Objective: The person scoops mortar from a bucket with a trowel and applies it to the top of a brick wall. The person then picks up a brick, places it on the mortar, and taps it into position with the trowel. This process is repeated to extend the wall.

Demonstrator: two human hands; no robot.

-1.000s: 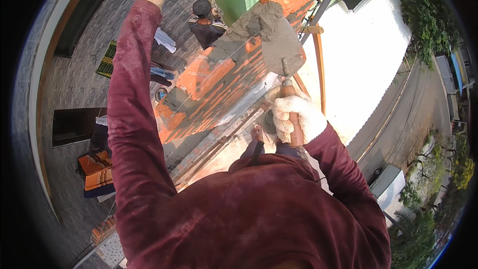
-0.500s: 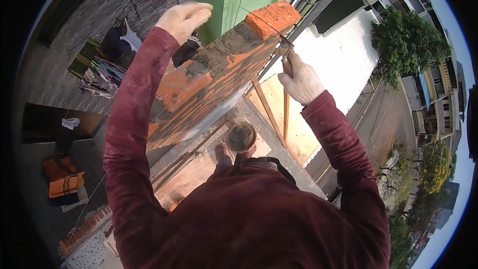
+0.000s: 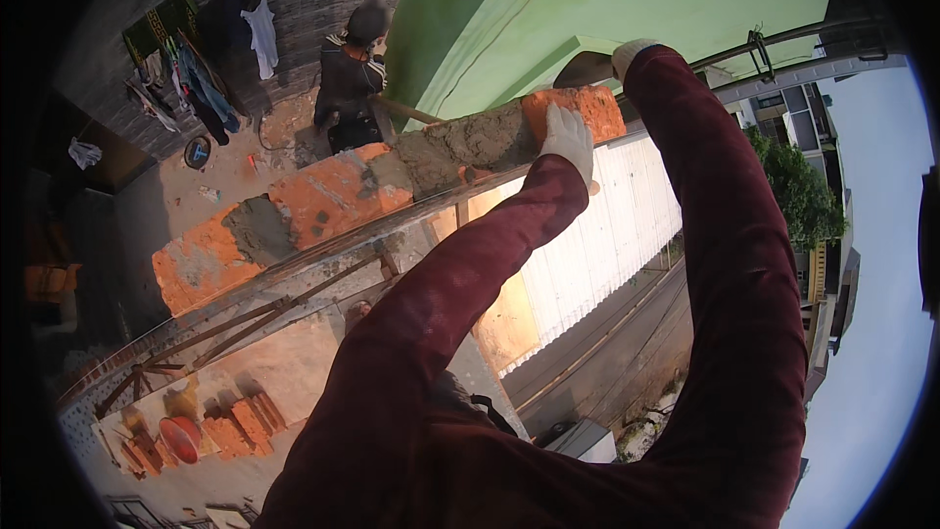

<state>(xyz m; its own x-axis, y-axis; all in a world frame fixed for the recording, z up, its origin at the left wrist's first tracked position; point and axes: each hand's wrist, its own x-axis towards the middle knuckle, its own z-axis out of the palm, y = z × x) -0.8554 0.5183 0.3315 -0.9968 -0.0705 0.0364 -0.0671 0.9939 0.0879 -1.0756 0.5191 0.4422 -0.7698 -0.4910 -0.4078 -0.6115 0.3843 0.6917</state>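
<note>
We lay left hand (image 3: 568,142), fingers extended, on orange brick (image 3: 602,112) at right end of mortar bed (image 3: 470,149). Brick likely heavy, rigid, rough, chip-prone at corners; best gripped across long sides. Right hand (image 3: 634,55) seems closed around trowel (image 3: 585,69), handle hidden.

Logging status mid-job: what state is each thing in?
Left hand: gloved, open, laid on the end brick.
Right hand: gloved, closed on the trowel.
Trowel: held, blade past the end brick.
End brick: on the wall, under the left hand.
Mortar: spread, lumpy, uncovered.
White garment: hanging.
</note>
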